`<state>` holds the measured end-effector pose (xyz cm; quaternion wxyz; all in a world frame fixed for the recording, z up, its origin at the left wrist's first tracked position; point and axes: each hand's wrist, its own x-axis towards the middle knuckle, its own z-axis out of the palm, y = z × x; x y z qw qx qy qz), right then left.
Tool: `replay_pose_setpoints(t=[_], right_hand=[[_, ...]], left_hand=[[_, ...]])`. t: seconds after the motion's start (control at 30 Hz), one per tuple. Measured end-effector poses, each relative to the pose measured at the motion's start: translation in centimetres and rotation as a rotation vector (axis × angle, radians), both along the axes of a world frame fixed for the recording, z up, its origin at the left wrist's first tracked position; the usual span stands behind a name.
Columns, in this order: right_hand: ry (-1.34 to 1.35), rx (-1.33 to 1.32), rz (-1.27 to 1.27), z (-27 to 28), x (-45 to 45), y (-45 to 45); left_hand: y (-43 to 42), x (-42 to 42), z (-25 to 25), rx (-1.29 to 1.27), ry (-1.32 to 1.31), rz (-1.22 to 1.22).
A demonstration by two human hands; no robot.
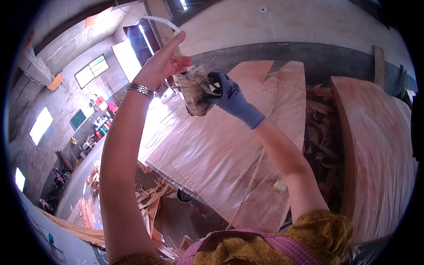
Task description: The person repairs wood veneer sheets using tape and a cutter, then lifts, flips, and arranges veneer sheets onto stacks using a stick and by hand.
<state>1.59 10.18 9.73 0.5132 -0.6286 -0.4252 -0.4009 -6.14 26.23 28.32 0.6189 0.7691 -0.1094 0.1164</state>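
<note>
My left hand is bare, with a metal watch at the wrist. It is raised beside a worn, brownish block-like object, thumb stretched up and apart from the fingers. Its fingertips are near the upper edge of the object; whether they touch is unclear. My right hand, in a blue-grey glove with dark fingers, grips the object's right side. A white curved strip ends visually at my left thumb; contact cannot be told. Beneath both hands lies a broad stack of thin, pinkish wood sheets.
Another tall stack of sheets stands at the right. Torn wood scraps lie on the floor at lower left, near a dark round container. A thin stick and a pale yellow piece rest on the broad stack.
</note>
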Motion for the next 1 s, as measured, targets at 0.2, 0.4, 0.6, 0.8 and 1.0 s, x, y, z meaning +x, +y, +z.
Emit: replay_pose_setpoints(t=[0.2, 0.4, 0.6, 0.8, 1.0], right_hand=[[-0.041, -0.154, -0.157, 0.2, -0.8, -1.3], [-0.024, -0.127, -0.157, -0.6, 0.5, -0.5], [0.026, -0.083, -0.041, 0.1, 0.4, -0.8], [-0.071, -0.035, -0.252, 0.5, -2.0, -0.4], [-0.117, -0.031, -0.236, 0.1, -1.4, 0.0]], left_hand=[[-0.7, -0.8, -0.2, 0.065, -0.069, -0.06], [-0.7, -0.9, -0.2, 0.405, -0.205, 0.164], [0.2, 2.1, -1.4, 0.858, -0.631, 0.537], [-0.1, 2.7, -1.9, 0.62, -0.519, 0.416], [0.1, 1.6, -1.5, 0.759, -0.466, 0.339]])
